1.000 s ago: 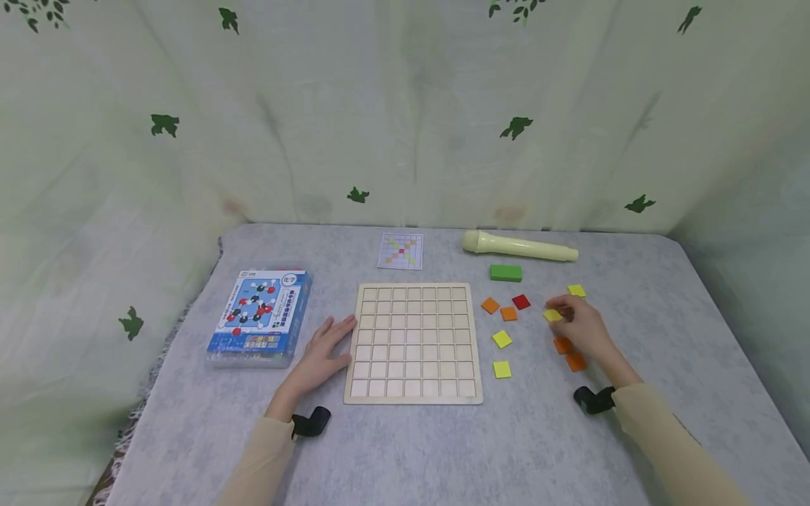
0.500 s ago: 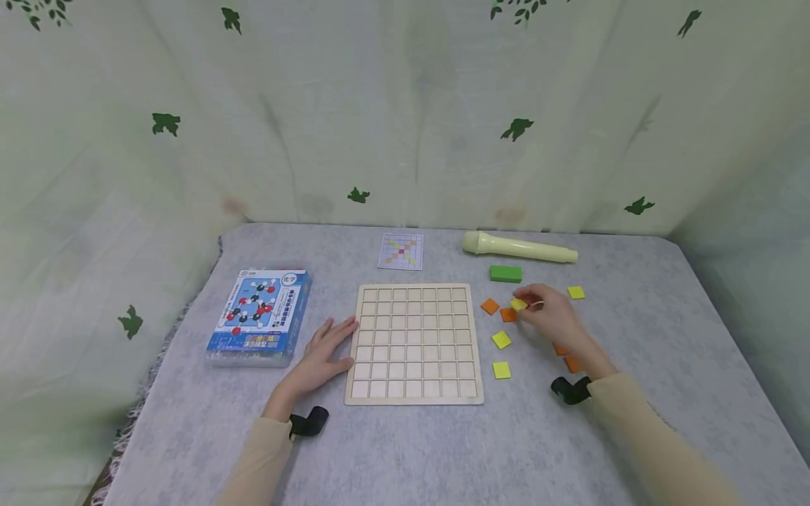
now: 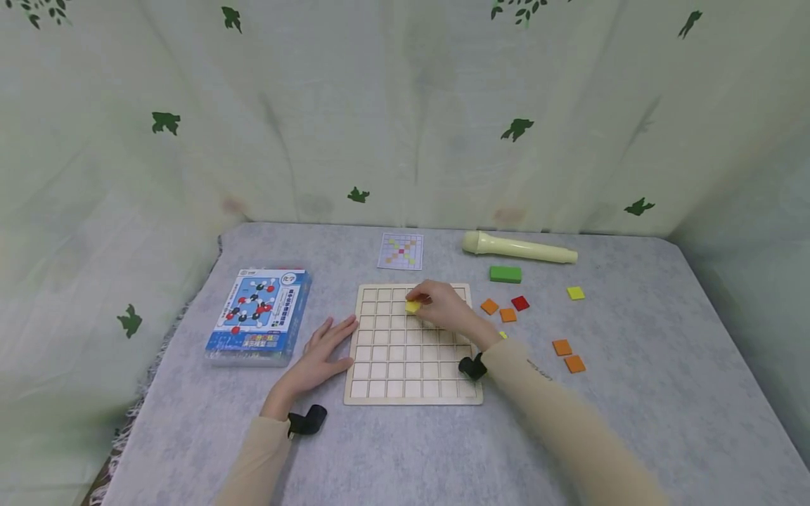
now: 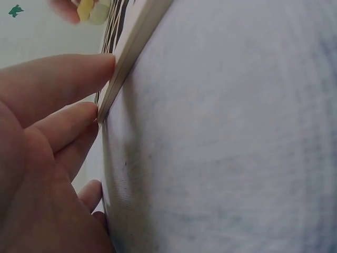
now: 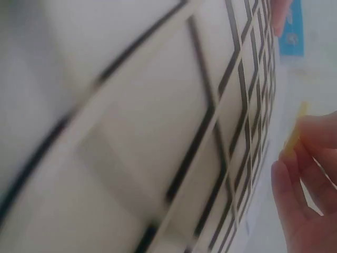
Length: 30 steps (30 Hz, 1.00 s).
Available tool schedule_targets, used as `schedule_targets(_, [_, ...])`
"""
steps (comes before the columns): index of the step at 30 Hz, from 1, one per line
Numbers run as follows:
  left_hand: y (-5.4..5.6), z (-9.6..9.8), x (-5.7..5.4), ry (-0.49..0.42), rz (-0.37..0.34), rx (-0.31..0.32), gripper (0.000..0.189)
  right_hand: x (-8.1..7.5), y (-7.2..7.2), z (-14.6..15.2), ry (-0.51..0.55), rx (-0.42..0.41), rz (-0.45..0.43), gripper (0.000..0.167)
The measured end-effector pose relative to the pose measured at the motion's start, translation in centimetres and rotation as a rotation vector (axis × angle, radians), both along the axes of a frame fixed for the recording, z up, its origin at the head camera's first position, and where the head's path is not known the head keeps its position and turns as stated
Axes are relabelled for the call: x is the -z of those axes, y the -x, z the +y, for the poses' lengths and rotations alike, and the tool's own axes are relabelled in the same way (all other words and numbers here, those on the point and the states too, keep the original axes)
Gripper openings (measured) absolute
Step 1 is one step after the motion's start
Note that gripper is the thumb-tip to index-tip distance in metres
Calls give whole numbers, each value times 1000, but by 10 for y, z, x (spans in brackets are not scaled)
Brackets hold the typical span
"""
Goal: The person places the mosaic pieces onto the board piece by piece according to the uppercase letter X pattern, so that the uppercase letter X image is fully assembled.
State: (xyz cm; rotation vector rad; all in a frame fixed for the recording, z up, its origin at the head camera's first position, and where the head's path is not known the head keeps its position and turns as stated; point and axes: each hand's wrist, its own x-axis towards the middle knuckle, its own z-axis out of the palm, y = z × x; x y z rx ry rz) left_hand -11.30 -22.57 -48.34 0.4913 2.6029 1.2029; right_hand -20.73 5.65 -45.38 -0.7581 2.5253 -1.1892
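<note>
In the head view, the right hand (image 3: 446,309) pinches a thin, square yellow tile (image 3: 413,307) at its fingertips, over the far middle part of a squarish pale wooden board (image 3: 405,353) grooved into cells. The left hand (image 3: 324,357) lies with fingers spread, tips touching the board's left edge. Beyond the right fingertips lies a small card printed with a coloured grid (image 3: 401,251); to their right, a flat red square tile (image 3: 520,303) and a smooth green oblong block (image 3: 505,274). Mottled grey cloth (image 3: 392,457) separates the left hand from a glossy blue-and-white box (image 3: 256,316).

In the left wrist view, the left fingertips meet the board's smooth, thick rim.

In the right wrist view, the tile shows edge-on between the right fingertips, with a gap between it and the board's dark grooves.
</note>
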Motion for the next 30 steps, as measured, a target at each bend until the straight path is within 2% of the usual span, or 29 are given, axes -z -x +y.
schedule_targets(7, [1, 1, -2, 10, -17, -8, 65, 5, 11, -39, -105, -85, 71, 28])
schedule_targets(14, [0, 1, -1, 1, -19, -11, 64, 5, 13, -59, -203, -111, 157, 32])
schedule_targets(19, [0, 2, -3, -1, -15, -9, 64, 3, 12, -64, -230, -103, 173, 32])
schedule_targets(22, [1, 2, -3, -4, -16, -10, 64, 2, 11, -61, -222, -87, 153, 34])
schedule_targets(25, [1, 2, -2, -1, -22, -14, 64, 1, 8, -49, -178, -53, 90, 35])
schedule_targets(28, [0, 2, -1, 4, -31, -20, 65, -3, 4, -26, -115, 5, 10, 33])
schedule_targets(30, [0, 1, 0, 8, -30, -25, 65, -4, 1, -6, -69, 38, -4, 32])
